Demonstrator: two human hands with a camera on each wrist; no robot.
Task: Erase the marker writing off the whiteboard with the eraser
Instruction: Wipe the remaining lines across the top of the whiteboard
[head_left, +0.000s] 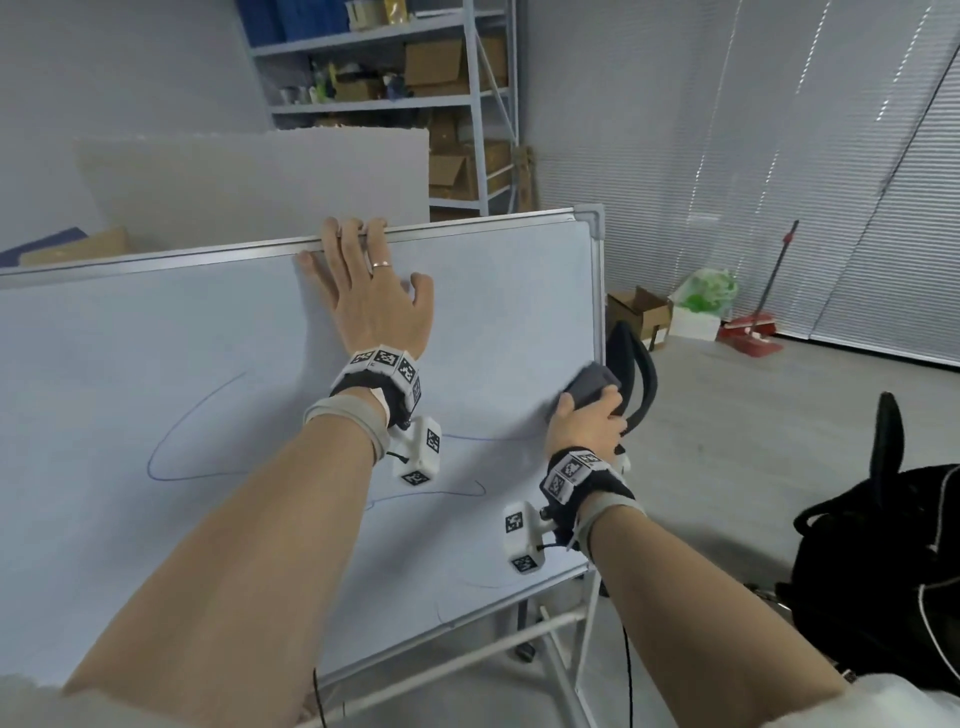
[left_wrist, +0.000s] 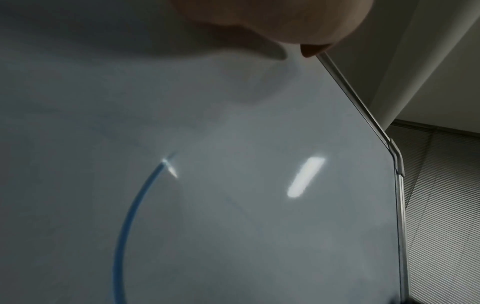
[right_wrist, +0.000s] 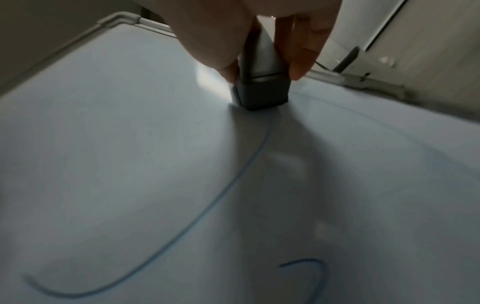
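Observation:
A white whiteboard (head_left: 156, 364) on a metal stand tilts back in front of me, with thin blue marker lines (head_left: 171, 441) looping across its lower half. My left hand (head_left: 363, 280) lies flat on the board, its fingers hooked over the top frame edge. My right hand (head_left: 587, 415) grips a grey block eraser (head_left: 592, 387) and presses it to the board near the right edge. In the right wrist view the eraser (right_wrist: 262, 90) sits at the end of a blue line (right_wrist: 233, 185). The left wrist view shows a blue arc (left_wrist: 130, 216) on the board.
A black bag (head_left: 893, 561) sits at the right, close to my right arm. Metal shelves (head_left: 415, 98) with cardboard boxes stand behind the board. A red broom (head_left: 763, 306), a box and a green bag lie on the floor by the blinds.

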